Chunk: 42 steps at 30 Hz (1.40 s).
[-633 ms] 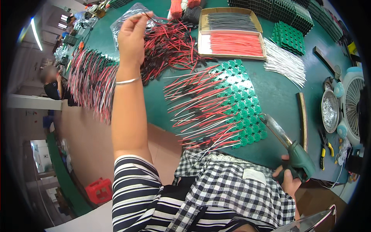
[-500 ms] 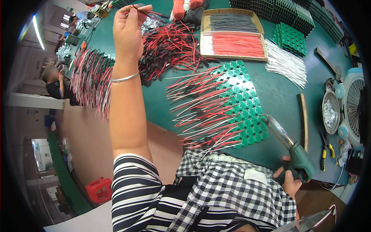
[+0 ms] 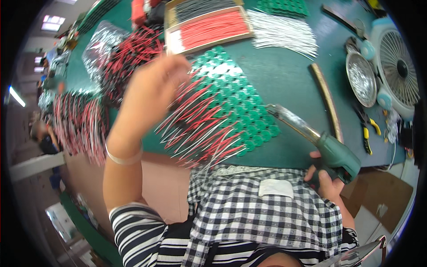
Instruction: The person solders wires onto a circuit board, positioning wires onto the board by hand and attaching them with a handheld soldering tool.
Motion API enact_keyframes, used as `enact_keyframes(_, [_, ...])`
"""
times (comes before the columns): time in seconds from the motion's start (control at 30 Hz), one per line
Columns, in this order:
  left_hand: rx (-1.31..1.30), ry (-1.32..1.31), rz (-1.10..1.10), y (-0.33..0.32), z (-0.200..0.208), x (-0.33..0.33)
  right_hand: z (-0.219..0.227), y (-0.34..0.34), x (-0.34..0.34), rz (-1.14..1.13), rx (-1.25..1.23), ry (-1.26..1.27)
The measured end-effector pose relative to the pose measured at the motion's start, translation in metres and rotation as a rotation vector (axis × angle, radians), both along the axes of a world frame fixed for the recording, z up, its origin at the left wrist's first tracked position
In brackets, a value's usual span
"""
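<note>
Some weight likely sat in the gun [image 3: 337, 152], so my right hand [image 3: 330, 187] held its hard handle [image 3: 328, 167], but I couldn't tell if my blurry left hand [image 3: 155, 91] held anything.

A tube light [image 3: 17, 96] glows at far left; glare whitens some green circuit boards [image 3: 227, 73]. The left fingers [image 3: 179, 70] smear with blur; edges curve into black.

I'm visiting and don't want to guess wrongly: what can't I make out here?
In the head view:
Left hand: blurred by motion; whether it holds anything is unclear.
Right hand: partly hidden by the green tool.
Round green boards: left side partly covered by red and white wires.
Box of dark strands: cut off by the top edge.
</note>
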<state>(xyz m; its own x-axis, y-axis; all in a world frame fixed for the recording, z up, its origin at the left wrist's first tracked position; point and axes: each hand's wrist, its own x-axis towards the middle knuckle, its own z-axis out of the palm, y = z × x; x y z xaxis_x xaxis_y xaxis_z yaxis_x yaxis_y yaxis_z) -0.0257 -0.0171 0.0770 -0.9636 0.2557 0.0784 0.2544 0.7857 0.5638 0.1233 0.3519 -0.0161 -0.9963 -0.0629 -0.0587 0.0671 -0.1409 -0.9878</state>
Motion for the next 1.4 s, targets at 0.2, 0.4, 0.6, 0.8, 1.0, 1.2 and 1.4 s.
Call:
enact_keyframes(0.2, [0.022,-0.015,-0.238,0.050,-0.036,0.061,-0.003,0.006,0.004,0.158,0.017,0.069])
enact_keyframes(0.4, [0.000,0.105,-0.197,0.059,-0.057,0.085,0.009,0.004,0.006,0.123,0.027,0.018])
enact_keyframes(0.6, [-0.164,0.208,-0.067,0.070,-0.061,0.101,0.007,0.021,0.006,0.403,0.153,0.088])
enact_keyframes(0.8, [-0.160,0.266,-0.063,0.070,-0.060,0.102,0.006,0.024,0.004,0.472,0.219,0.098])
enact_keyframes(1.0, [-0.109,0.219,-0.120,0.068,-0.061,0.105,0.012,0.025,0.012,0.415,0.347,-0.013])
enact_keyframes(1.2, [0.030,0.269,-0.119,0.072,-0.068,0.113,0.036,0.026,0.002,0.451,0.703,0.280])
enact_keyframes(1.4, [-0.024,0.260,-0.127,0.072,-0.071,0.116,0.031,0.018,-0.002,0.409,0.630,0.318])
